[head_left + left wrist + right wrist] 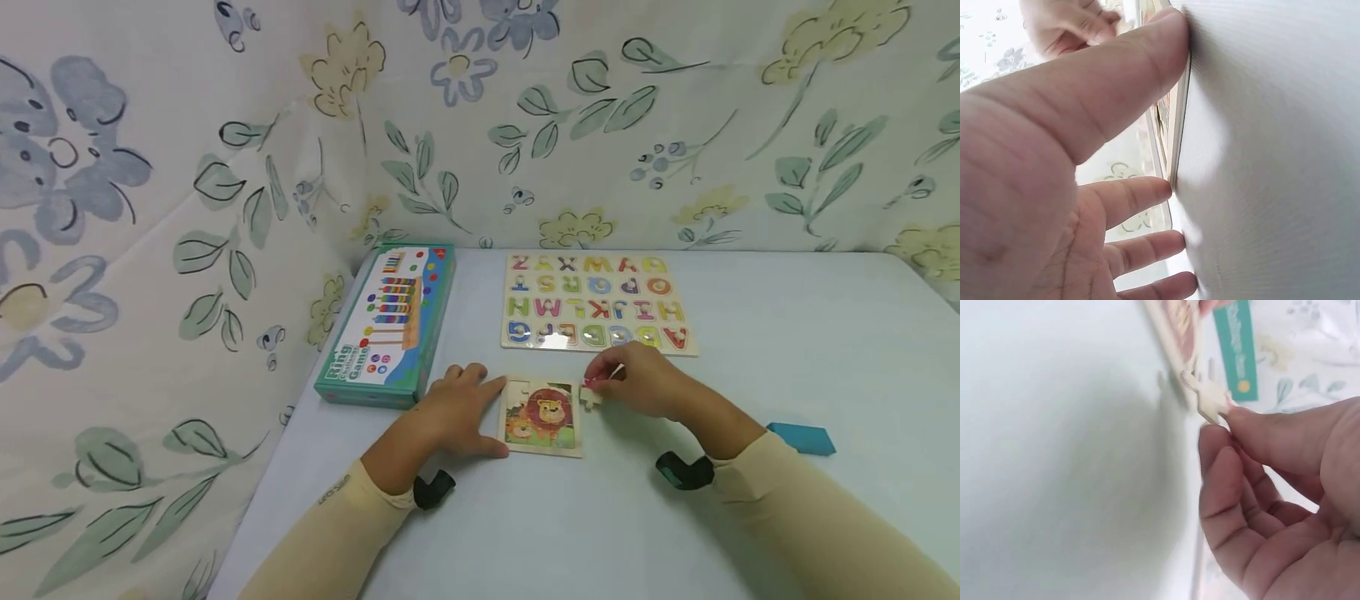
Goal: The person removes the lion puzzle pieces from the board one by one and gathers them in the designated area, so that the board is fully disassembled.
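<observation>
A small wooden jigsaw puzzle (540,418) with a lion picture lies flat in a pale frame on the table. My left hand (463,410) rests at its left side, fingers spread, with thumb and index fingertips right at the frame's edge. In the left wrist view the other fingertips (1175,240) reach down to the tabletop. Between thumb and fingertips, my right hand (641,379) pinches a puzzle piece (1210,400), its plain wooden side showing in the right wrist view. The piece is held close to the right edge of the frame.
An alphabet peg board (600,304) lies behind the puzzle. To the left is a green Ring Game box (390,325), close to the left hand. A teal block (802,438) lies beyond the right forearm. Floral cloth (480,125) hangs along the back and left.
</observation>
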Available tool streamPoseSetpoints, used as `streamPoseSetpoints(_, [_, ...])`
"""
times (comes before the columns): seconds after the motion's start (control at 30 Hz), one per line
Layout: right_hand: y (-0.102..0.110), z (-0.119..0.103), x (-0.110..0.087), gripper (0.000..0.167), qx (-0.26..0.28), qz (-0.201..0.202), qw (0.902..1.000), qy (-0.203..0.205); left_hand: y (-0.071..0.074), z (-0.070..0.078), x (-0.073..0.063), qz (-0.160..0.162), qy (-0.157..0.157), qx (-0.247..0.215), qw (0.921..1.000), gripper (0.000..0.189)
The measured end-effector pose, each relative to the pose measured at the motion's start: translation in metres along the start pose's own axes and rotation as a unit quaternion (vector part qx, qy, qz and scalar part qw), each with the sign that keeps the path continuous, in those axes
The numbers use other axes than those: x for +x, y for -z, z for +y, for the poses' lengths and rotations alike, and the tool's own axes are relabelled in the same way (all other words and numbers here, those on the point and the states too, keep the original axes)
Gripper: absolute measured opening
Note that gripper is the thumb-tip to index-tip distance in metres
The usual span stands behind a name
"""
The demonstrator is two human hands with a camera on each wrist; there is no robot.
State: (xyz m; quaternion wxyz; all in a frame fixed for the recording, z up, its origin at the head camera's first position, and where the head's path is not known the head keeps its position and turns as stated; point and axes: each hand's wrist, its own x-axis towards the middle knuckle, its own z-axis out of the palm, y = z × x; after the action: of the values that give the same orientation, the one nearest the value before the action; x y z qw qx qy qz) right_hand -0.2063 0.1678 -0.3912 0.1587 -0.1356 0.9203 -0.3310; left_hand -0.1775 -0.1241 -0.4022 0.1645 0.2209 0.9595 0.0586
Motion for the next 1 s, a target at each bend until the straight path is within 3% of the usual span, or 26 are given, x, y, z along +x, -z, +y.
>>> streamPoseSetpoints(0.2, [-0.010,0.016,0.002,0.007,-0.047,0.008,0.9986,0.022,0.000,-0.003,-0.003,-0.001,0.001,-0.014,0.9999,0.101])
streamPoseSetpoints(0.5, [-0.016,0.012,0.001,0.009,-0.088,0.035,0.9951,0.028,0.002,-0.001,-0.002,-0.004,0.001,-0.026,0.9996,0.098])
streamPoseSetpoints(0.67, [-0.021,-0.004,0.009,0.018,-0.097,0.031,0.9943,0.031,0.003,-0.001,-0.002,-0.004,0.000,-0.020,0.9998,0.099])
streamPoseSetpoints(1.0, [-0.044,-0.046,0.030,0.031,-0.142,-0.030,0.9880,0.052,0.002,-0.001,-0.001,-0.006,0.006,-0.017,0.9998,0.098])
